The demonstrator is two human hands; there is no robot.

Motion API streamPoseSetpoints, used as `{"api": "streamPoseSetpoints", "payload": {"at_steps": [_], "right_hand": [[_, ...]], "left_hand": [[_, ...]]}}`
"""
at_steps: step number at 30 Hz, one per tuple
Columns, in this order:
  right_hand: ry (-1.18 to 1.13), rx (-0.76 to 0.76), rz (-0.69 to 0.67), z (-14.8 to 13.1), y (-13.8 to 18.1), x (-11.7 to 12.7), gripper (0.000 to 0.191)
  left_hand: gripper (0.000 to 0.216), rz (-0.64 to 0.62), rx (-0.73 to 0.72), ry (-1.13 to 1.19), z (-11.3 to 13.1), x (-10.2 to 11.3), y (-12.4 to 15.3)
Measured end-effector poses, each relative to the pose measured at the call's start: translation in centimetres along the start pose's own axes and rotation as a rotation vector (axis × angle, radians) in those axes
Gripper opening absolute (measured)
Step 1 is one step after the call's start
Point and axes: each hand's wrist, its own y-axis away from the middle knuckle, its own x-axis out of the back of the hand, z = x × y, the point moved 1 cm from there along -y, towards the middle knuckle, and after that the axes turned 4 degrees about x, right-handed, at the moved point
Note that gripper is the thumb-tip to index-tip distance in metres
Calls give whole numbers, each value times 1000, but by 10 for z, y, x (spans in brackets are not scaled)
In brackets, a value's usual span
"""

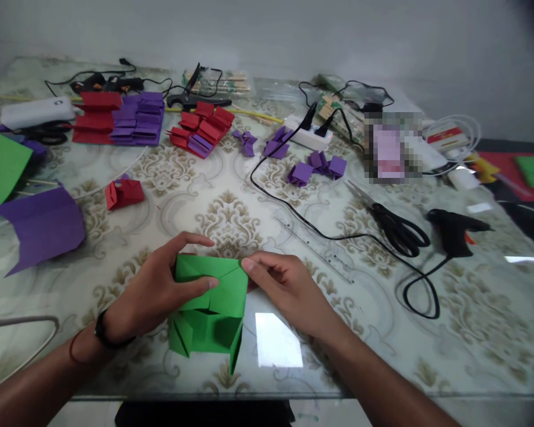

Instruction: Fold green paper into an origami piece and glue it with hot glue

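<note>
A green folded paper piece (pixel 211 332) is held low over the near middle of the table, its creased flaps hanging toward me. My left hand (pixel 155 290) grips its left side, with the thumb lying across the front and the index finger reaching over the top edge. At the upper right corner, my right hand (pixel 289 287) pinches the paper between thumb and fingers. Part of the right fingers is hidden behind the paper. A curved purple paper sheet (pixel 48 228) and a small red folded paper piece (pixel 125 194) lie to the left of my hands.
Scissors (pixel 396 228), a black glue gun (pixel 456 231) with its cord and a clear ruler (pixel 314 249) lie at right. Behind stand red folded pieces (pixel 200 127), purple pieces (pixel 300 173) and a white power strip (pixel 309 136). A green sheet (pixel 2 166) sits far left.
</note>
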Motion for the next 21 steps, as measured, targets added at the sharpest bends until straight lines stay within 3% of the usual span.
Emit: {"api": "streamPoseSetpoints", "payload": {"at_steps": [5,10,16,21], "right_hand": [[-61,-67,-99,1,-2,-2,45],[39,-60,-74,1,-2,-2,52],[-19,-69,-106,1,-1,-3,50],[37,-79,-35,2,-2,-2,51]], "left_hand": [[57,76,-28,-7,1,2,0],[56,70,-16,-24,1,1,0],[57,118,-16,34,2,1,-1],[63,81,7,119,-3,-1,-4]]}}
